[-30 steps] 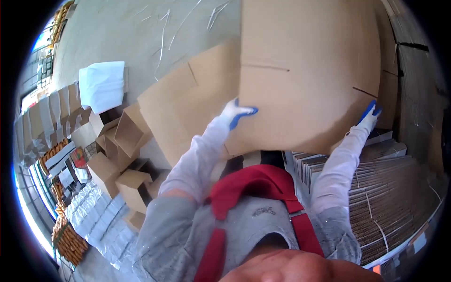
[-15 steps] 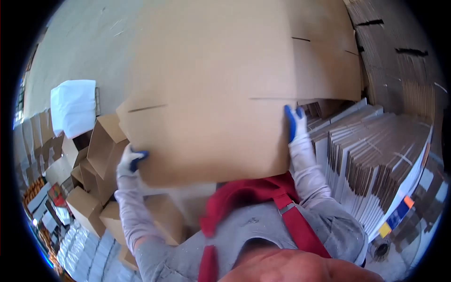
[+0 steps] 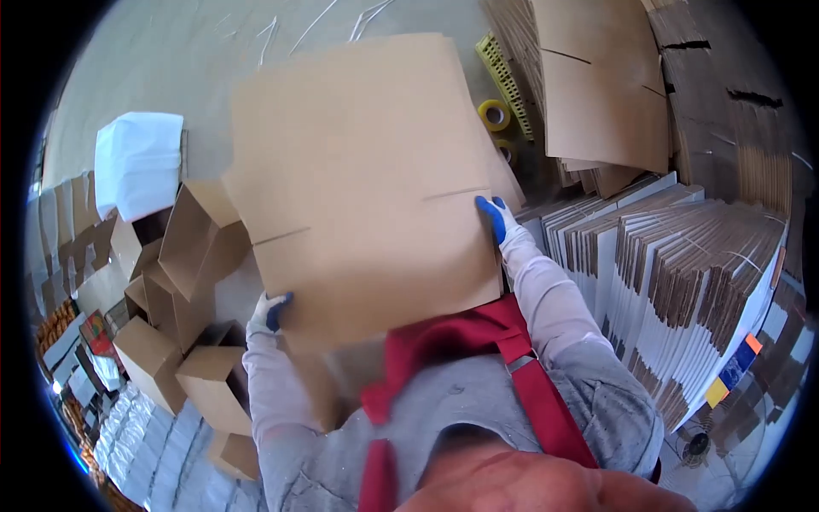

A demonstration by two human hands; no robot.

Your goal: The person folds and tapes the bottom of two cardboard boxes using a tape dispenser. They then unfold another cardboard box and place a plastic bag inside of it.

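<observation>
The person is holding a flattened carton (image 3: 367, 188) out in front of the chest, above the concrete floor (image 3: 171, 68). Its broad face is tilting toward the viewer and hiding most of what lies beyond. The left hand (image 3: 269, 311), in a white glove with a blue palm, is clamping the sheet's lower left corner, fingers curling round the edge. The right hand (image 3: 493, 218), gloved alike, is pinching the right edge higher up, near a slot line. Both hands are thus closing on the carton and carrying it clear of any support. To the person's right, stacks of flattened cartons (image 3: 665, 273) are standing on edge. To the left, erected open boxes (image 3: 188, 247) are lying jumbled beside a white wrapped bundle (image 3: 136, 166). Tape rolls (image 3: 484, 111) are sitting on the floor beyond the sheet. Judgement: the two grips are sitting at uneven heights, so the sheet is prone to twisting. Holding it well is calling for firm thumbs near the creases, level wrists, and clearance from the box pile on the left.
</observation>
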